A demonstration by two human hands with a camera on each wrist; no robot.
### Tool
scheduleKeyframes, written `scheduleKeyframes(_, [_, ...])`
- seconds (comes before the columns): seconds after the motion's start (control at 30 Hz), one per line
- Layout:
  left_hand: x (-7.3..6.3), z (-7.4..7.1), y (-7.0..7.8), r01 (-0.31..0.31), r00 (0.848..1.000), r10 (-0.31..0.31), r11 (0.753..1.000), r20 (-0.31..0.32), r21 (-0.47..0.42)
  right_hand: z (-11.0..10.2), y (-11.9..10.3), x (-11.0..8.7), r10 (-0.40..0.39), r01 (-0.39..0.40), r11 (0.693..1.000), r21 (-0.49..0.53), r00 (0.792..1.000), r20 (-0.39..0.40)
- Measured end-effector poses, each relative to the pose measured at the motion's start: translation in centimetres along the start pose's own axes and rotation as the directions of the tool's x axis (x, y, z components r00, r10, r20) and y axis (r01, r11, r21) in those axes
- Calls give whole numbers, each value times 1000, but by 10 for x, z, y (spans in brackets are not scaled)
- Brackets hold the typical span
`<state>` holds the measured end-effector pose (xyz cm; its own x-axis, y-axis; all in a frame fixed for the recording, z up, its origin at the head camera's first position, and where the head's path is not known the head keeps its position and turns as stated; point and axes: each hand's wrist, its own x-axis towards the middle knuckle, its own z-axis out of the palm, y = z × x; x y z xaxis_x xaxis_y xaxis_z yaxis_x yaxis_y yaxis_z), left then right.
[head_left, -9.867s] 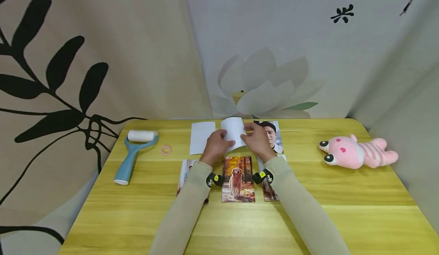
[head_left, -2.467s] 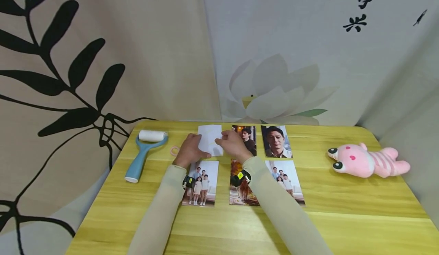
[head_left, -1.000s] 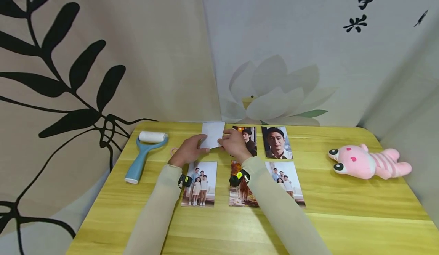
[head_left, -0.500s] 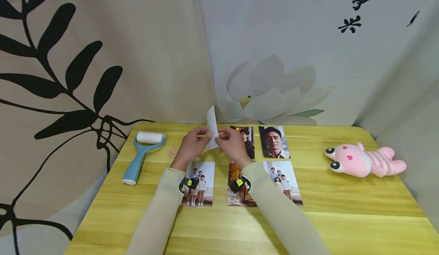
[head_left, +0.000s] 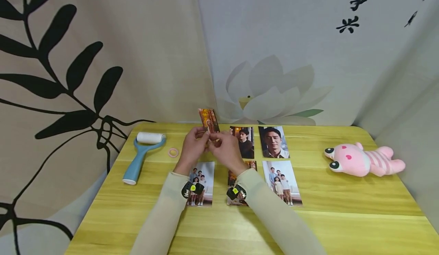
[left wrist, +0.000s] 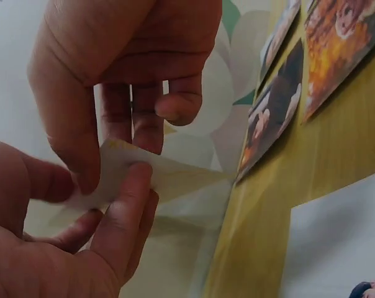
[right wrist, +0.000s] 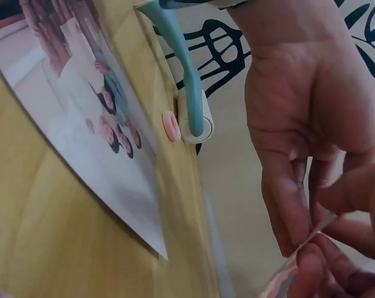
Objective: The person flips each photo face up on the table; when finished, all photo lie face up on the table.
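Both hands hold one photo print (head_left: 210, 120) upright above the table's back edge, its autumn picture facing the head camera. My left hand (head_left: 192, 147) pinches its lower left part and my right hand (head_left: 226, 150) its lower right, fingertips almost meeting. The left wrist view shows the print's pale back (left wrist: 181, 183) with faint yellow lettering, between fingers of both hands. Under the left forearm lies a family photo (head_left: 205, 180), partly covered. A golden-toned autumn photo (head_left: 253, 165) is mostly hidden by the right wrist. Behind the right hand lies a portrait photo (head_left: 246, 144) in dark tones.
Another portrait (head_left: 275, 142) and a second family photo (head_left: 282, 182) lie face up at the right of the group. A blue-handled lint roller (head_left: 138, 159) and a pink ring (head_left: 173, 153) lie left. A pink plush toy (head_left: 363, 159) is far right; a curtain (head_left: 164, 56) hangs behind.
The middle white-backed print now lies face up as a portrait. Both hands moved left to the other face-down print, lifted it and turned its picture side round toward the head camera.
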<state>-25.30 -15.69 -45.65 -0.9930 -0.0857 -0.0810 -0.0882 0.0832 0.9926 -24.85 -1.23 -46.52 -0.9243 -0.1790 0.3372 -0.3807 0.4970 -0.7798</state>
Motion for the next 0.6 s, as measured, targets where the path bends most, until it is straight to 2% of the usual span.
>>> scheduleKeyframes(0.13, [0,-3,0,7,1000,-7,1000,-18,-1,-6,3,3,-3,3,1000,24,1000,23])
scheduleKeyframes(0.23, [3,-9,1,10,1000,-10,999,-21,33,-16,8,10,16,-16,998,58,1000,-5])
scheduleKeyframes(0.37, [8,-20,-1,28,1000,-28,996,-2,81,-24,19,18,75,-74,996,51,997,-17])
scheduleKeyframes(0.47, [12,-27,-6,50,999,-51,994,3,92,-23,30,20,126,-128,991,48,992,30])
scheduleKeyframes(0.6, [17,-34,-13,62,998,-62,993,-2,98,-14,42,20,187,-193,975,112,980,68])
